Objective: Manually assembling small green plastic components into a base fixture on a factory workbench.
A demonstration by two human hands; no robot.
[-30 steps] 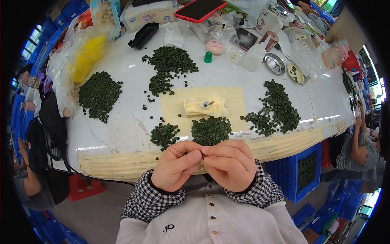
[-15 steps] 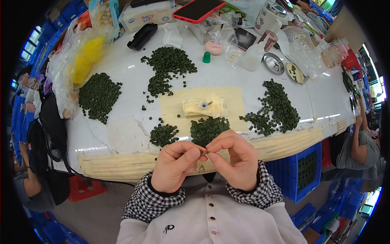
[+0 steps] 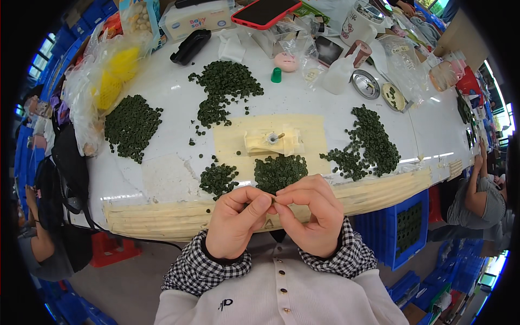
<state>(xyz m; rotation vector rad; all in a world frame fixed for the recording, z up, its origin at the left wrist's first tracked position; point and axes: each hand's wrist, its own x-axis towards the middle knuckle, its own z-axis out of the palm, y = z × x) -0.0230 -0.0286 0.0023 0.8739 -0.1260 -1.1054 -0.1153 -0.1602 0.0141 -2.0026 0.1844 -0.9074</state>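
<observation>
My left hand (image 3: 234,221) and my right hand (image 3: 315,214) meet at the table's front edge, both in a pinch. Between their touching fingertips is a small dark green piece (image 3: 272,200), mostly covered by the fingers. Just beyond them lies a heap of small round green parts (image 3: 280,172), with a smaller heap (image 3: 218,179) to its left. Behind the nearer heap, a small fixture wrapped in cream tape (image 3: 260,142) sits on a taped patch, a short peg (image 3: 280,135) sticking up from it.
More green parts lie in piles at the left (image 3: 132,129), back (image 3: 230,81) and right (image 3: 374,141). A red-cased phone (image 3: 265,13), a tissue pack (image 3: 199,17), a mug (image 3: 359,24) and round tins (image 3: 365,85) crowd the back. A blue crate (image 3: 392,233) stands below at right.
Both hands stay together in nearly the same place. The fingertips have shifted slightly, and the green piece now shows less between them.
</observation>
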